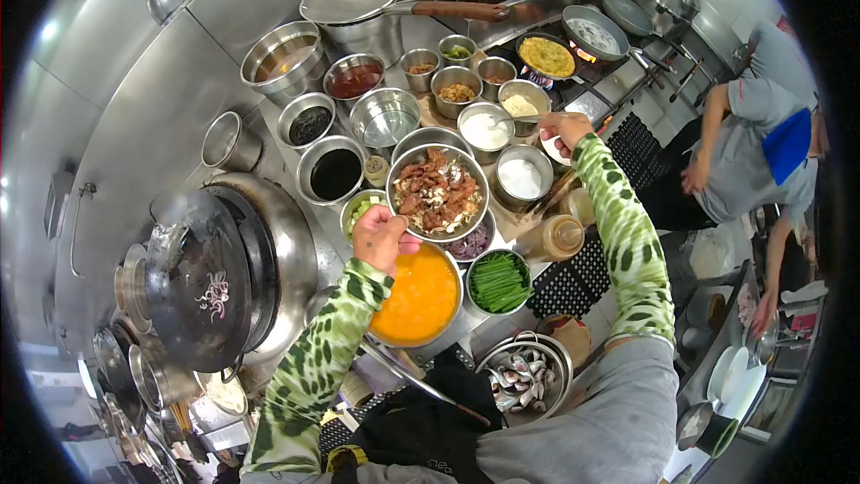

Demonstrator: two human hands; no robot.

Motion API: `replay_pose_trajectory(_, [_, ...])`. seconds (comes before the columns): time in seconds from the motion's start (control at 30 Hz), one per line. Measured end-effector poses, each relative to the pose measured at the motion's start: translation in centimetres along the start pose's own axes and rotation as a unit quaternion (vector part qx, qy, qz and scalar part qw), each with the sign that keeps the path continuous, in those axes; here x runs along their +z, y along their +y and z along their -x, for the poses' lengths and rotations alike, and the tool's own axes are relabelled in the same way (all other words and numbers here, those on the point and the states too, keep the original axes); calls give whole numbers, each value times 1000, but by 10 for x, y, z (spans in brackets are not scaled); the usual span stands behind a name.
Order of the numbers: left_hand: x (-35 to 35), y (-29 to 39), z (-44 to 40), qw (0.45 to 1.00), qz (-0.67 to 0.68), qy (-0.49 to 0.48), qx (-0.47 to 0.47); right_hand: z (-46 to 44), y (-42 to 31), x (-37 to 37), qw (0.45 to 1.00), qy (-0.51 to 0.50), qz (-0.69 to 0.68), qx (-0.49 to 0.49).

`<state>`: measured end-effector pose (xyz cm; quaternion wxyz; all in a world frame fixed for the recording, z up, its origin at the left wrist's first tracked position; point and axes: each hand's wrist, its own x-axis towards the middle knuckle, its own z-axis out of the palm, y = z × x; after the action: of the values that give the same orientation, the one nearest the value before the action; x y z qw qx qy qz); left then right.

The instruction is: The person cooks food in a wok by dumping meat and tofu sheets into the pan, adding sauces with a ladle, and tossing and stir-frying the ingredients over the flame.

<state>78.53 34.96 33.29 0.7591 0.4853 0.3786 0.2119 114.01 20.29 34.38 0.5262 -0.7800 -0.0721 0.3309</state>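
My left hand [383,238] grips the near rim of a metal bowl [484,213], thumb on top. Browned meat pieces [439,188] and pale shreds fill the bowl, which is above other containers. My right hand [566,131] is closed around the handle of a metal spoon [527,117]. The spoon's head is at a metal container [485,158] of white powder; I cannot tell how deep it reaches. Below my left hand is a large bowl of orange liquid [419,291]. Beside it are cut green stalks [500,281] in a bowl.
A black wok [199,282] with small pale pieces stands at left. Dark sauce [336,175] and several other ingredient containers sit beyond the bowl. A pan of yellow food [547,56] is over a lit burner. Fish [520,381] fill a pot near me. Another person [748,143] stands at right.
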Motion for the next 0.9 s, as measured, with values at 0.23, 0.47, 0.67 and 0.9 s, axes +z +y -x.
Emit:
replay_pose_trajectory(0.23, [-1,2,-4,1000,24,13,2,80,-19,-27,991,-21,-91,-95])
replay_pose_trajectory(0.47, [-1,3,-1,998,63,13,-1,114,-35,-45,903,151,259,-309])
replay_pose_trajectory(0.67, [-31,18,40,994,108,-7,-1,17,43,-78,853,146,479,-145])
replay_pose_trajectory(0.9, [-153,49,134,971,237,2,0,81,31,-92,880,107,306,-348])
